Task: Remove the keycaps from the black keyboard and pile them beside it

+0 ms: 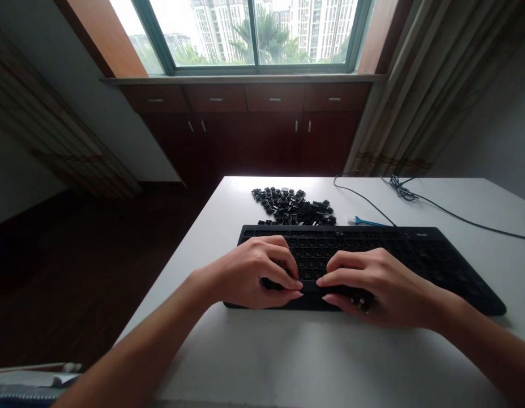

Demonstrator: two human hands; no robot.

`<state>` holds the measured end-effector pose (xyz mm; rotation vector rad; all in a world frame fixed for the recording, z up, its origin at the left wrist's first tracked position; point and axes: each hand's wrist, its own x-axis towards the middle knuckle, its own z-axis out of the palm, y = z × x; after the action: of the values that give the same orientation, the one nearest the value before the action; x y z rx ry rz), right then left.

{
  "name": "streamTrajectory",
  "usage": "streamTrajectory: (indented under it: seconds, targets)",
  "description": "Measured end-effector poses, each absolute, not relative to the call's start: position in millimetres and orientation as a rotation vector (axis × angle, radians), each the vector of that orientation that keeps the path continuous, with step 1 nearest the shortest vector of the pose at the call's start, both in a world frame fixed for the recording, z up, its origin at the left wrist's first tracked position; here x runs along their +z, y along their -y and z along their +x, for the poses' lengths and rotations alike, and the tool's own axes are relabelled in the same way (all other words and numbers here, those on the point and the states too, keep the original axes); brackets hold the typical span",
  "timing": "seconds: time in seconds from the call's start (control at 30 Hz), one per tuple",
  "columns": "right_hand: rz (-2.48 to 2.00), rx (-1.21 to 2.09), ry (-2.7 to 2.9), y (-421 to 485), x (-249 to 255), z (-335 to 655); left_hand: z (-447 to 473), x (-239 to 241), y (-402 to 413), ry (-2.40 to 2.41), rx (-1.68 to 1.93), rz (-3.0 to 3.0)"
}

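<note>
A black keyboard point(398, 249) lies on the white table, and many of its key positions show as open square frames without caps. At its front edge, my left hand point(262, 272) pinches the left end of the long space bar point(311, 285) between thumb and fingers. My right hand point(372, 286) closes on the right end of the same bar. Small dark pieces with a shiny spot point(361, 304) show under the right palm; I cannot make out exactly what they are. Whether the bar is seated or slightly raised is unclear.
Behind the keyboard is a heap of loose black keycaps point(294, 205). Beside it lies a small blue-handled brush point(366, 221). The keyboard's cable point(364, 198) runs back to a bundled coil point(401, 188) on the white table point(262, 362). Cabinets stand beyond, under a window.
</note>
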<state>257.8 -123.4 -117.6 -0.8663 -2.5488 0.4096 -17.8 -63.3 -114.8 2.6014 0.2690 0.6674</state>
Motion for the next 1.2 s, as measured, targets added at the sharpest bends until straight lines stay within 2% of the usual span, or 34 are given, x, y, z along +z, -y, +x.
streamTrajectory:
  seconds: [0.13,0.3,0.47,0.6,0.73,0.9,1.1,1.2]
  targets:
    - [-0.817,0.547,2.183,128.1,-105.7,252.3,-19.3,-113.0,60.4,-0.259,0.748,2.547]
    - [-0.818,1.040,1.565,135.2,-81.4,232.4,-20.6,-108.5,58.9,-0.296,0.851,2.562]
    - [-0.652,1.407,1.347,137.2,-76.8,192.9,-31.6,-115.6,68.5,-0.299,1.008,2.775]
    - [-0.745,1.417,1.394,136.5,-73.5,172.2,-44.1,-128.0,81.9,-0.357,1.073,2.945]
    - [-0.644,1.313,1.398,136.1,-68.8,165.1,-45.7,-132.0,88.7,-0.419,1.119,2.870]
    - [-0.778,1.322,1.467,121.8,-91.7,154.9,-44.4,-130.8,88.7,-0.472,1.030,2.775]
    - [-0.612,1.353,1.355,116.5,-81.2,164.9,-44.9,-130.6,89.5,-0.504,0.966,2.760]
    - [-0.677,1.363,1.390,122.0,-91.0,173.5,-44.0,-129.8,90.3,-0.511,0.967,2.767]
